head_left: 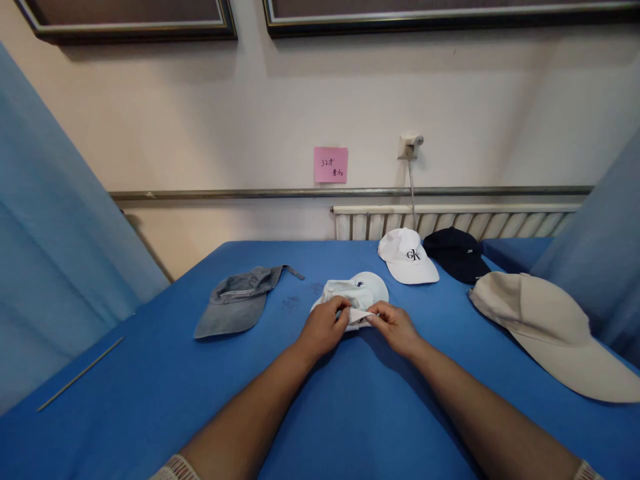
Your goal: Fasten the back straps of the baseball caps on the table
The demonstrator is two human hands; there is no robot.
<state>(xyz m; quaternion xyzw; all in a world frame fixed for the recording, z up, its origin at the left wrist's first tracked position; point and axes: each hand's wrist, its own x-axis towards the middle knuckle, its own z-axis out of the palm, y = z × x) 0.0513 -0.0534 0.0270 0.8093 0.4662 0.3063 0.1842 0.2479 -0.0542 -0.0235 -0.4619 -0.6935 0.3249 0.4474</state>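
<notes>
A pale mint-white baseball cap (367, 293) with a small dark emblem lies in the middle of the blue-covered table, its brim pointing away to the upper right. My left hand (325, 325) pinches the near edge of this cap from the left. From the right, my right hand (395, 327) pinches the same edge between thumb and fingers. A light flap or strap shows between the two hands. Fingertips partly cover the back of the cap, so its fastening cannot be made out.
To the left lies a grey cap (240, 300) with its strap loose, and a thin stick (80, 375). A white cap (403, 250), a black cap (455, 252) and a large beige cap (545, 320) sit at the right. Behind the table (200, 407) are a radiator (465, 223) and a curtain (55, 233).
</notes>
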